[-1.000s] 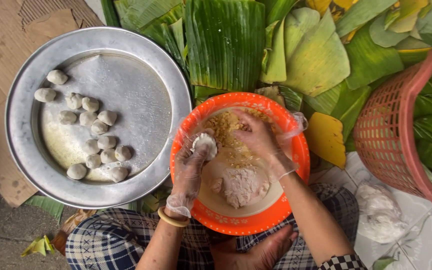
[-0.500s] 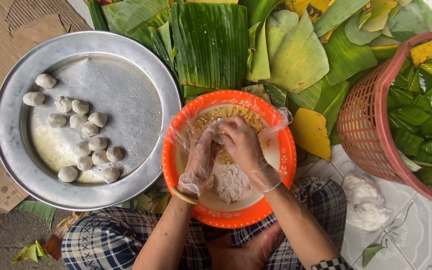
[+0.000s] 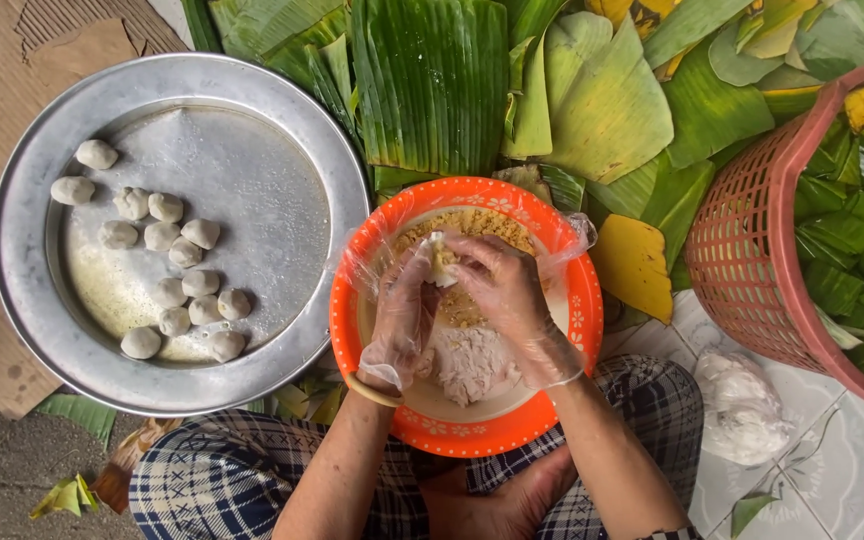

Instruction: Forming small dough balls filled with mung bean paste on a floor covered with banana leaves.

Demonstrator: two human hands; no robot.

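Note:
Both my hands wear thin clear plastic gloves and meet over an orange bowl [image 3: 564, 392] on my lap. My left hand [image 3: 399, 312] cups a small lump of white dough [image 3: 440, 262] with yellowish filling, and my right hand [image 3: 500, 290] presses on it from the other side. In the bowl lie crumbly yellow filling [image 3: 472, 224] at the far side and shredded white filling [image 3: 468, 362] at the near side.
A large round metal tray [image 3: 282, 120] at the left holds several pale dough balls [image 3: 168, 262]. Green and yellow banana leaves [image 3: 432, 80] lie behind the bowl. A red plastic basket [image 3: 752, 250] of folded leaves stands at the right, a white plastic bag [image 3: 742, 405] beside it.
My right hand has lifted from the filling in the bowl and joined my left hand around the dough lump, which now sits higher over the bowl's far side.

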